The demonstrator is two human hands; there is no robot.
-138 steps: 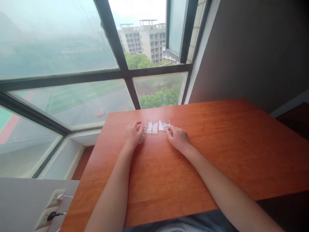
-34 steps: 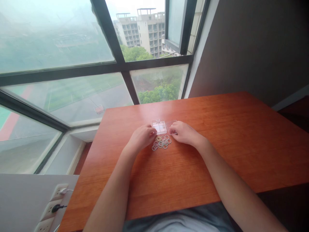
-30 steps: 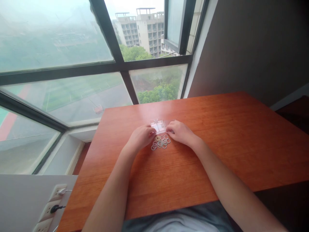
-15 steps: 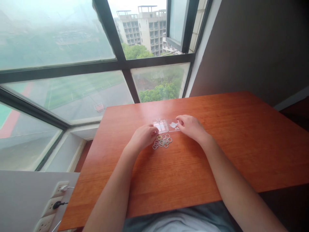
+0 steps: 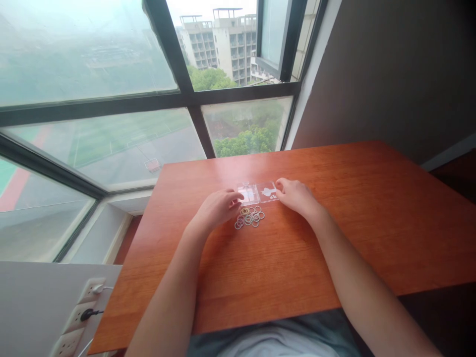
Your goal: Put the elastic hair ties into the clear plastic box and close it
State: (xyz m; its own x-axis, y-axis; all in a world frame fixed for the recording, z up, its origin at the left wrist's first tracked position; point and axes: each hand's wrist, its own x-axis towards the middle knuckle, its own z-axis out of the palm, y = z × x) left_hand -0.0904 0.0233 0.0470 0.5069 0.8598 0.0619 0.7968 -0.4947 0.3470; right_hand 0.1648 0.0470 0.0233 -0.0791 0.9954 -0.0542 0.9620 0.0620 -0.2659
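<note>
A clear plastic box (image 5: 248, 195) lies on the table with its lid (image 5: 268, 192) folded out flat to the right; the lid bears a white printed shape. Just in front of the box is a loose pile of several thin rings (image 5: 255, 218), pale ones mostly, plus a yellowish one (image 5: 244, 211). My left hand (image 5: 223, 207) is at the box's left side, its fingers loosely bent and apart, with nothing visible in them. At the lid's right edge, my right hand (image 5: 296, 195) has its thumb and forefinger slightly parted; its other fingers are partly hidden.
The reddish-brown wooden table (image 5: 267, 267) runs beneath both forearms. Behind it stand dark-framed windows (image 5: 245, 96), and a grey wall (image 5: 372, 74) rises at the right. Sockets with plugs (image 5: 88, 314) sit at the lower left, beside the table edge.
My left fingers have loosened and spread a little beside the box. My right hand has shifted slightly right, uncovering more of the lid's print. The box lies slightly farther right of the rings.
</note>
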